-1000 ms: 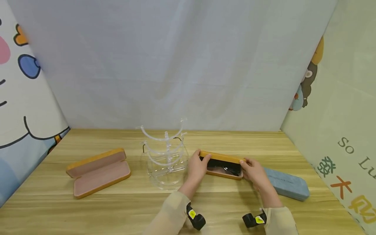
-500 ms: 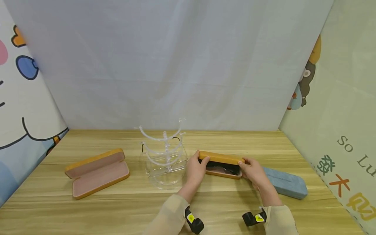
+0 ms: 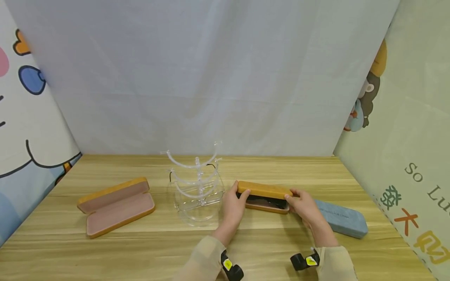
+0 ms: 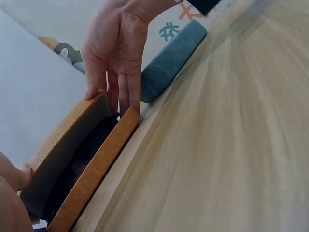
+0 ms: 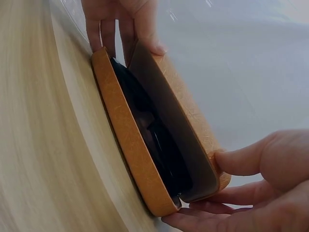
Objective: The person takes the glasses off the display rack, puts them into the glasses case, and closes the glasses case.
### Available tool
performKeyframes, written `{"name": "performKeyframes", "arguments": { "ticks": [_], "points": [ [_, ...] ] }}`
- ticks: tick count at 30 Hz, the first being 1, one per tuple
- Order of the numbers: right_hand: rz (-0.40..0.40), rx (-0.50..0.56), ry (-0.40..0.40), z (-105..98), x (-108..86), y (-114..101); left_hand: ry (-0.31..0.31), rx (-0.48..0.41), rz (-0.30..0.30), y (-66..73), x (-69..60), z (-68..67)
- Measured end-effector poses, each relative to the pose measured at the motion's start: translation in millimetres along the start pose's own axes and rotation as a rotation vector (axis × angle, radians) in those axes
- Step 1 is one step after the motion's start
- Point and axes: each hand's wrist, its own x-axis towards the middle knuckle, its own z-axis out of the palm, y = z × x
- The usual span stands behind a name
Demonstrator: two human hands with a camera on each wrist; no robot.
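Observation:
An orange glasses case (image 3: 265,190) stands part-open on the table, its lid tilted down over the base. Dark sunglasses (image 5: 161,150) lie inside, partly covered by the lid. My left hand (image 3: 233,208) holds the case's left end, thumb on the lid edge and fingers around the end. At the opposite end my right hand (image 3: 306,208) grips the same way, its thumb pressing the lid and fingertips by the base. In the left wrist view the right hand (image 4: 118,43) shows fully, while the left is cut off at the frame edge.
Left of my hands stands a clear acrylic display rack (image 3: 200,183) with thin-framed glasses (image 3: 197,203) on it. A second orange case (image 3: 117,208) lies wide open with a pink lining, at the left. A closed blue case (image 3: 342,218) lies just right of my right hand.
The lid of the orange case between my hands has come further down, hiding more of the sunglasses. Both hands keep their hold at the two ends.

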Motion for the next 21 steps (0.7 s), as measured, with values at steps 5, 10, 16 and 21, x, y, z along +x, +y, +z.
{"name": "performKeyframes", "arguments": {
  "ticks": [5, 10, 16, 21],
  "points": [
    [-0.003, 0.011, -0.003, -0.7, -0.4, 2.0, -0.007, -0.016, 0.018, -3.8, -0.8, -0.2],
    [-0.014, -0.075, 0.018, -2.1, -0.7, 5.3, 0.009, 0.019, 0.069, -7.1, -1.4, 1.2],
    [-0.023, -0.115, 0.029, -3.2, 0.5, 7.2, 0.016, 0.013, 0.066, -8.2, -2.0, 4.7],
    [-0.022, -0.129, 0.032, -2.7, 1.9, 8.8, -0.026, -0.006, 0.019, -6.4, -5.0, 7.8]
  ]
}}
